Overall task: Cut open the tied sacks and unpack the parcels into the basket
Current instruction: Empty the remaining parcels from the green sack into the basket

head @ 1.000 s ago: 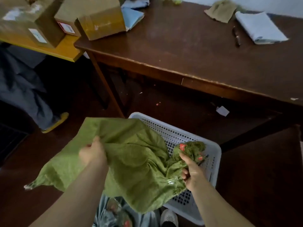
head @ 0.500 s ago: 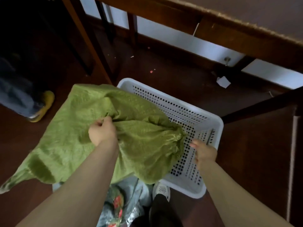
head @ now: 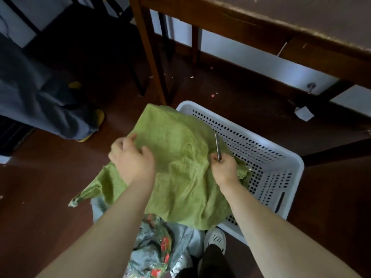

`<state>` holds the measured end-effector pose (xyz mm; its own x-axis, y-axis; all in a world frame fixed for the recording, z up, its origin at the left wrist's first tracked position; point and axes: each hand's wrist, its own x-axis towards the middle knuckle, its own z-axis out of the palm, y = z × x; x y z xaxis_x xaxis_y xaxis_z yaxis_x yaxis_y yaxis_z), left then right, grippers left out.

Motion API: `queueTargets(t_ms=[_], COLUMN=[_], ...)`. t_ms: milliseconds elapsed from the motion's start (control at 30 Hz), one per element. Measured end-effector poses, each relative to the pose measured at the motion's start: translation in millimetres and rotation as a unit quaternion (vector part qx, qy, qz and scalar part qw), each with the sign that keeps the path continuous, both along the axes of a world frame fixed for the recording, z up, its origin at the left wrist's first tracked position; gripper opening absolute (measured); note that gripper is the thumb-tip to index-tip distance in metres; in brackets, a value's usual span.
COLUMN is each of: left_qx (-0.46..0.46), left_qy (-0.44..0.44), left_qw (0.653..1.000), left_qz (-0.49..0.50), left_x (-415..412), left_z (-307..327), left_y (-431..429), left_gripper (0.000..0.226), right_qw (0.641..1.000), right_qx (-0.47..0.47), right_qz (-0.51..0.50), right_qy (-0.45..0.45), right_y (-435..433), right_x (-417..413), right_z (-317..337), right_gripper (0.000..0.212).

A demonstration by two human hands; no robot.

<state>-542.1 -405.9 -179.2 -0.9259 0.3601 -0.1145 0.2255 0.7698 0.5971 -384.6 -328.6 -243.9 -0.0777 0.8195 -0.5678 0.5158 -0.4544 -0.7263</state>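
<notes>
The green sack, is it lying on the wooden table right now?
No, the left hand grips the green sack over the white basket on the floor.

The green woven sack [head: 180, 167] hangs limp and creased, draped across the near left corner of the white perforated basket [head: 297, 163], which stands on the floor. The left hand [head: 130, 159] grips the sack's upper fold. The right hand [head: 224, 169] holds its frayed, bunched end and a thin metal blade [head: 217, 146] that points upward.
</notes>
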Motion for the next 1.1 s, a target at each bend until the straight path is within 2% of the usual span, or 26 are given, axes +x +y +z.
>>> queueTargets(t_ms=[67, 133, 167, 267, 300, 367, 467, 533, 567, 667, 767, 833, 900, 967, 1033, 1100], left_qx=[-0.086, -0.15, -0.159, -0.12, -0.111, -0.113, -0.087, -0.055, -0.033, 0.079, 0.136, 0.107, 0.082, 0.121, 0.191, 0.202], left_qy=[0.027, -0.017, -0.043, -0.082, -0.079, -0.078, -0.11, -0.134, -0.146, -0.198, -0.248, -0.29, -0.315, -0.328, -0.363, -0.359], left_qw=[0.996, 0.988, 0.985, 0.989, 0.99, 0.989, 0.99, 0.987, 0.983, 0.963, 0.952, 0.95, 0.946, 0.937, 0.912, 0.91], left_qz=[0.008, 0.039, 0.045, -0.014, -0.035, -0.046, 0.018, 0.076, 0.105, 0.163, 0.12, 0.052, 0.009, 0.002, 0.019, 0.053], left_x=[-17, -30, -35, -38, -36, -30, -27, -35, -40, -48, -30, -17, -8, -2, 3, 1], left_z=[-7, -17, -23, -36, -40, -43, -31, -17, -9, 18, 43, 52, 60, 72, 80, 78], left_y=[-17, -29, -34, -43, -45, -47, -37, -26, -20, 6, 21, 23, 24, 29, 35, 36], left_gripper=[0.061, 0.066, 0.062, 0.031, 0.028, 0.028, 0.033, 0.036, 0.036, 0.034, 0.041, 0.039, 0.027, 0.021, 0.018, 0.021], right_qw=[1.0, 0.999, 0.998, 0.992, 0.99, 0.986, 0.972, 0.965, 0.961, 0.953, 0.959, 0.961, 0.963, 0.958, 0.952, 0.948], right_qx=[0.016, 0.028, 0.028, 0.005, -0.001, -0.018, -0.042, -0.007, 0.023, 0.097, 0.073, 0.014, -0.006, -0.004, -0.013, -0.028], right_qz=[-0.008, -0.029, -0.048, -0.12, -0.133, -0.16, -0.228, -0.256, -0.266, -0.272, -0.251, -0.251, -0.245, -0.256, -0.273, -0.287], right_qy=[-0.016, -0.034, -0.039, -0.048, -0.053, -0.049, -0.041, -0.064, -0.077, -0.096, -0.111, -0.12, -0.116, -0.125, -0.136, -0.137], right_y=[-3, -6, -6, -6, -7, -9, -6, 6, 13, 34, 38, 34, 30, 28, 27, 24], right_x=[1, 4, 6, 16, 19, 22, 32, 44, 52, 70, 83, 91, 95, 99, 105, 113], right_z=[-5, -8, -11, -12, -12, -11, -9, -3, 3, 23, 25, 18, 12, 10, 9, 7], right_gripper=[0.005, 0.009, 0.011, 0.027, 0.031, 0.029, 0.015, 0.012, 0.017, 0.02, 0.017, 0.016, 0.017, 0.02, 0.022, 0.019])
